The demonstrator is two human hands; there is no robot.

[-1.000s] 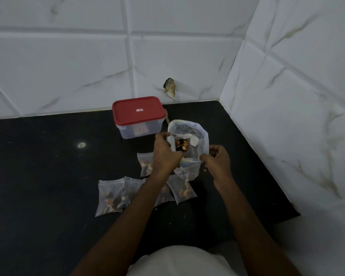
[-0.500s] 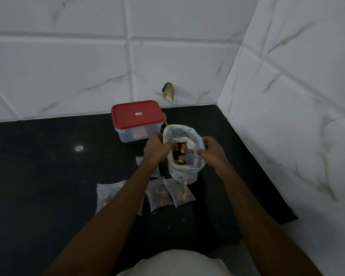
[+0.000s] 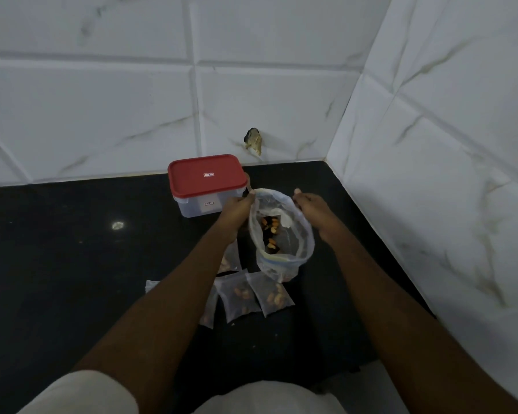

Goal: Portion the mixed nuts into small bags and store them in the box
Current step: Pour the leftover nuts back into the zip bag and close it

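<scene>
A large clear plastic bag (image 3: pixel 293 249) with mixed nuts (image 3: pixel 270 231) at its bottom stands open on the black counter (image 3: pixel 72 264). My left hand (image 3: pixel 238 209) grips its rim on the left and my right hand (image 3: pixel 310 206) grips the rim on the right, holding the mouth wide. Several small filled bags (image 3: pixel 271 295) lie flat in front of it, some hidden under my left forearm. The clear box (image 3: pixel 201 204) with a red lid (image 3: pixel 207 174), closed, sits just behind my left hand.
White marble-look tiled walls (image 3: pixel 431 144) meet in a corner at the back right. A chipped hole (image 3: pixel 253 140) marks the back wall above the counter. The counter's right front edge drops off near my right forearm.
Both hands moved from the bag's near side up to its far rim and spread the mouth wider. The camera shifted closer and lower, hiding more of the small bags under my left arm.
</scene>
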